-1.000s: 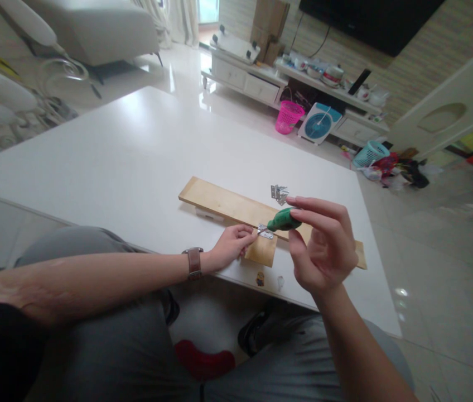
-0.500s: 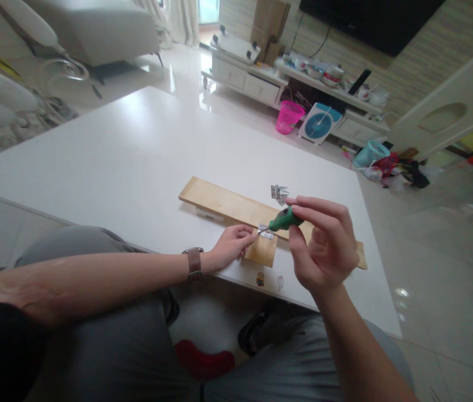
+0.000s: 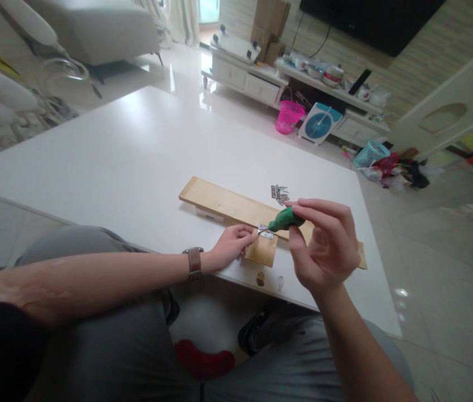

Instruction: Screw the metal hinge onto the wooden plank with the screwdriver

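A green-handled screwdriver (image 3: 285, 219) is held in the fingers of my right hand (image 3: 324, 245), its shaft slanting down left to a metal hinge (image 3: 265, 231). The hinge lies where a small wooden block (image 3: 261, 251) meets a long wooden board (image 3: 223, 201). My left hand (image 3: 234, 244) rests at the block's left edge, thumb and forefinger pinched by the screwdriver's tip. Whatever is in that pinch is too small to make out. Beyond the board is a little pile of hinges and screws (image 3: 279, 194).
The white table (image 3: 106, 151) carries the work, with a Minion sticker (image 3: 260, 279) and a small clear piece (image 3: 280, 282) near its front edge. Across the floor stand a pink basket (image 3: 289, 118), a blue-and-white fan (image 3: 319, 123) and a long low cabinet (image 3: 257, 88).
The screwdriver's handle has turned slightly within my right fingers, and that hand has shifted a touch. My left hand, the hinge and the boards stay in place.
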Demonstrator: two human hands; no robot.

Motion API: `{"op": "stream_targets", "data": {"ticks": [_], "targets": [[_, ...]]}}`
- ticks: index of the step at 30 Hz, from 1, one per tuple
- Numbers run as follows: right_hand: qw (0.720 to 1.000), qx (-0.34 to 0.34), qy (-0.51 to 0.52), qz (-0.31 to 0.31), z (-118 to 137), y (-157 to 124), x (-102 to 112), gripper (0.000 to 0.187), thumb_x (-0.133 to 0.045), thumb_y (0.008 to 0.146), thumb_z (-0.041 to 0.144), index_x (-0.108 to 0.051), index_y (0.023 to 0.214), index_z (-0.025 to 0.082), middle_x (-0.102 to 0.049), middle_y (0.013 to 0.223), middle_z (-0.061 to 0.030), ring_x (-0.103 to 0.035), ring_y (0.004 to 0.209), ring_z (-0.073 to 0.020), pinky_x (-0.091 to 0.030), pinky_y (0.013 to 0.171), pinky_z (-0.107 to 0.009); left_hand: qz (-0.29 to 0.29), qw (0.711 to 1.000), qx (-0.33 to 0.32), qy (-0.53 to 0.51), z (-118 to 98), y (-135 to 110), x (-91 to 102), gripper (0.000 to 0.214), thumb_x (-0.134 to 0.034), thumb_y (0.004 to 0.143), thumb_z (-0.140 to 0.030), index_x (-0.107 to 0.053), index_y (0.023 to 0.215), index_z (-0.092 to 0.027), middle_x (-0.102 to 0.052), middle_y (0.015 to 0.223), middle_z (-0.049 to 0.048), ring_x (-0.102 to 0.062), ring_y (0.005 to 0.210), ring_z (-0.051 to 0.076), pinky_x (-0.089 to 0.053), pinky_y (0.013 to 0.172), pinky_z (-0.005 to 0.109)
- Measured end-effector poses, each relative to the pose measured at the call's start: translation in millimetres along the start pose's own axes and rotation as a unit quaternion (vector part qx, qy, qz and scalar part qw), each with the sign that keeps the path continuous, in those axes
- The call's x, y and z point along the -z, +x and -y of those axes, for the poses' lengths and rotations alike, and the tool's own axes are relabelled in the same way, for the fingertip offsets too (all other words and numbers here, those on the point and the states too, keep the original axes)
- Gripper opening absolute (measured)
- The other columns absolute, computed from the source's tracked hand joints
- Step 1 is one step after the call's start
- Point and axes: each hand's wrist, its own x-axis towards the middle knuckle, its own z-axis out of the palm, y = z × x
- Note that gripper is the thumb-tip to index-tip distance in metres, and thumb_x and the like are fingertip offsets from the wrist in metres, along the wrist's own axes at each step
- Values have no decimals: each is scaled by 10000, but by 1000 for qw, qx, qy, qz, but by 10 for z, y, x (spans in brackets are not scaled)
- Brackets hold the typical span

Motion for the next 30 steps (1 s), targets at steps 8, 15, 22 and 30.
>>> {"op": "stream_targets", "data": {"ticks": [8, 15, 22, 30], "targets": [[1000, 15, -27, 3, 1, 28, 5, 382, -735, 886, 129, -728, 1245, 259, -681, 1161, -77, -714, 1058, -243, -662, 835, -420, -6, 1000, 6, -4, 9, 8, -6, 451, -838, 771, -522, -687, 940, -132, -598, 645, -35, -487, 485, 75, -384, 449, 206], [999, 17, -34, -3, -6, 22, 3, 396, -755, 881, 104, -735, 1235, 282, -695, 1140, -66, -726, 1019, -232, -675, 799, -420, -6, 1000, 9, -5, -18, -6, -6, 443, -846, 764, -522, -677, 906, -138, -603, 644, -31, -491, 485, 76, -373, 448, 204], [1000, 10, -17, 7, 6, 23, 3, 400, -680, 913, 116, -731, 1277, 274, -692, 1197, -84, -733, 1091, -252, -686, 840, -437, 0, 1000, 3, -5, -1, 3, 8, 454, -843, 770, -530, -682, 928, -136, -601, 643, -35, -492, 482, 78, -376, 451, 213], [999, 18, -42, -6, -7, 17, 2, 385, -772, 877, 110, -739, 1215, 290, -673, 1096, -53, -719, 964, -215, -678, 736, -386, -8, 1000, 6, -1, -6, -2, 0, 399, -830, 780, -491, -673, 904, -146, -601, 641, -38, -495, 485, 77, -369, 454, 209]]}}
